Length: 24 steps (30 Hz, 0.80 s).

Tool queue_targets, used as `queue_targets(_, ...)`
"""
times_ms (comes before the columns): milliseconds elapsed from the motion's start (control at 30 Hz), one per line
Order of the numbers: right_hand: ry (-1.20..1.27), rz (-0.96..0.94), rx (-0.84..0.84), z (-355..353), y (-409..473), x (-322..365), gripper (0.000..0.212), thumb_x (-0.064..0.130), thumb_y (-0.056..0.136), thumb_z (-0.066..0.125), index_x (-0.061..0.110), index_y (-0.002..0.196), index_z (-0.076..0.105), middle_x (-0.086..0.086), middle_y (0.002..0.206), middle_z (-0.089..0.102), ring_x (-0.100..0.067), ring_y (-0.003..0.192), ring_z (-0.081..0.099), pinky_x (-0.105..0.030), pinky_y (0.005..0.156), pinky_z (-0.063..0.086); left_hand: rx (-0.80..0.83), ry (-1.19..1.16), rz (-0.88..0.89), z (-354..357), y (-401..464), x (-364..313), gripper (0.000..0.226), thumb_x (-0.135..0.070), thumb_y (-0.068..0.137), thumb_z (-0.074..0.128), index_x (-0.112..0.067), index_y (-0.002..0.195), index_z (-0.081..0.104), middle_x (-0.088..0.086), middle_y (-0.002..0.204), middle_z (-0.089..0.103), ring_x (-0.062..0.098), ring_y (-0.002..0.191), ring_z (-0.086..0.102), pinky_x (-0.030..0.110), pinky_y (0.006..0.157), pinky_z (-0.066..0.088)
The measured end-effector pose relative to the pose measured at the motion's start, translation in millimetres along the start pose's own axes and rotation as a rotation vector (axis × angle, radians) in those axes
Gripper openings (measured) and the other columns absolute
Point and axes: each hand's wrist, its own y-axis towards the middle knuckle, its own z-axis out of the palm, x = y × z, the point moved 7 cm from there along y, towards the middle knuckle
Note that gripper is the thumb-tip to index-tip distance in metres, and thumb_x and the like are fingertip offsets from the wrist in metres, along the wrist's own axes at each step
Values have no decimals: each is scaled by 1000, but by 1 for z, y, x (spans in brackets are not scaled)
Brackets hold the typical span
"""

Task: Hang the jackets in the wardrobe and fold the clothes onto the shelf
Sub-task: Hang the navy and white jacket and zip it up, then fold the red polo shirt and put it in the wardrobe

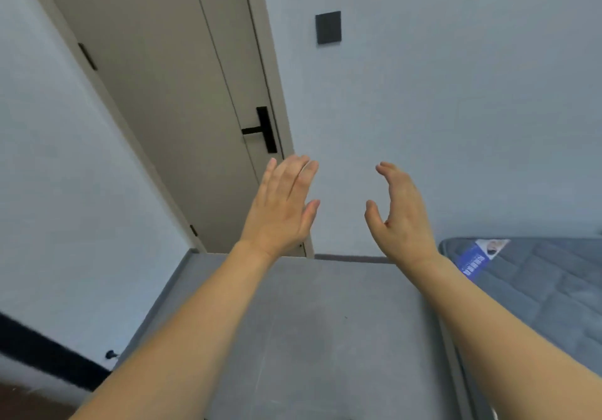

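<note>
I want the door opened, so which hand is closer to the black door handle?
Left. The left hand is raised just below the door handle; the right hand is farther to the right, before the wall.

Blue-and-white label (481, 256) on grey mattress (547, 283): white characters present, too blurred to read.

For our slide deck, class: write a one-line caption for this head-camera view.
Empty left hand and right hand raised, open, before a closed beige door with black lever handle, grey mattress at right.
</note>
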Motion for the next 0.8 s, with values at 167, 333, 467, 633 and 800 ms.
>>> queue_targets(167,-134,212,-59,-46,13,-121,55,5,91,58,4,143,41,-11,148,43,-25,138,38,-34,115,28,126,-191,74,123,78,-40,58,-21,94,61,-1,145,42,16,146,43,33,137,39,55,121,17)
queue_targets(333,-243,458,-148,-117,-2,-227,55,5,92,57,5,144,40,-9,149,42,-23,139,37,-29,114,25,212,-345,230,230,160,-123,58,-22,95,60,-1,145,41,15,147,43,33,138,40,54,121,17)
queue_targets(467,-382,654,-233,-199,-39,-306,54,6,91,59,4,142,42,-11,147,43,-24,137,38,-29,113,25,298,-480,367,298,216,-238,61,-23,95,61,-2,147,39,15,150,39,33,141,35,54,121,14)
queue_targets(633,-438,850,-342,-285,-81,-396,53,4,90,60,-2,139,43,-17,142,46,-30,133,41,-35,112,29,366,-539,529,361,261,-367,60,-27,97,57,-4,149,36,13,153,35,31,143,32,52,122,11)
queue_targets(800,-380,1058,-447,-344,-121,-471,37,1,85,55,-1,122,53,-17,117,54,-32,108,51,-42,97,41,451,-521,657,421,296,-455,61,-28,97,56,-6,150,35,13,154,33,30,144,29,50,123,8)
